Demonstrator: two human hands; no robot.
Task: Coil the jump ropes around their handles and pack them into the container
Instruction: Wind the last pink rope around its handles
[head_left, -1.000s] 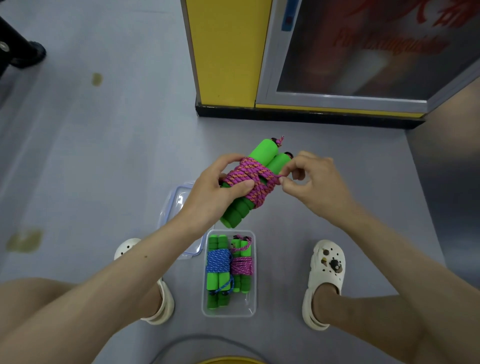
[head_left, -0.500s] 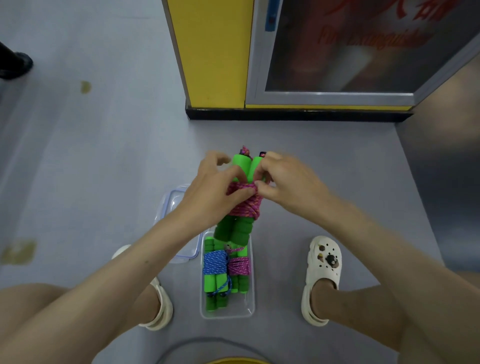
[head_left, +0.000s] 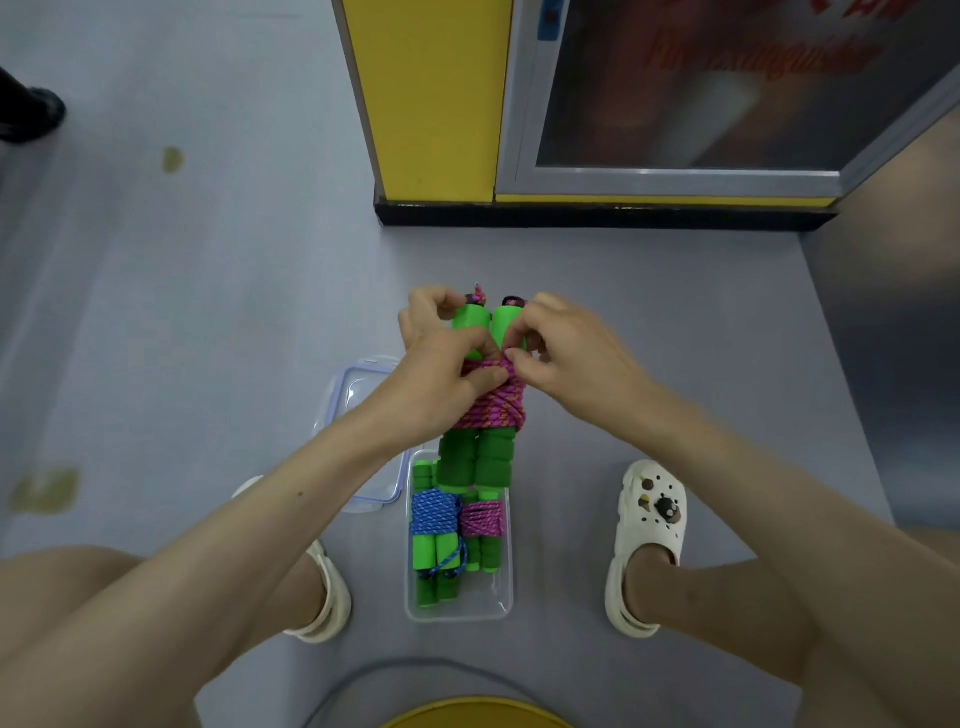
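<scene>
Handles (head_left: 475, 462) swinging upright over container (head_left: 467, 612); left hand (head_left: 441, 374) and right hand (head_left: 563, 358) both pinching rope (head_left: 496, 410), tucking its end. Packing likely next.

Light level: moderate, even, cool; no single source in view.
Shadows: soft and faint on the grey floor (head_left: 156, 322) under my forearms; the floor darkens toward the right edge.
Glare: pale streaks on the cabinet glass (head_left: 701, 104), red lettering behind it smeared; small highlights on the clear container (head_left: 507, 582) rim.
Focus: pink rope (head_left: 493, 408) weave crisp between my left hand (head_left: 441, 376) and right hand (head_left: 569, 358).
Distortion: wide-angle; cabinet edges lean, my forearms balloon toward the lower corners.
</scene>
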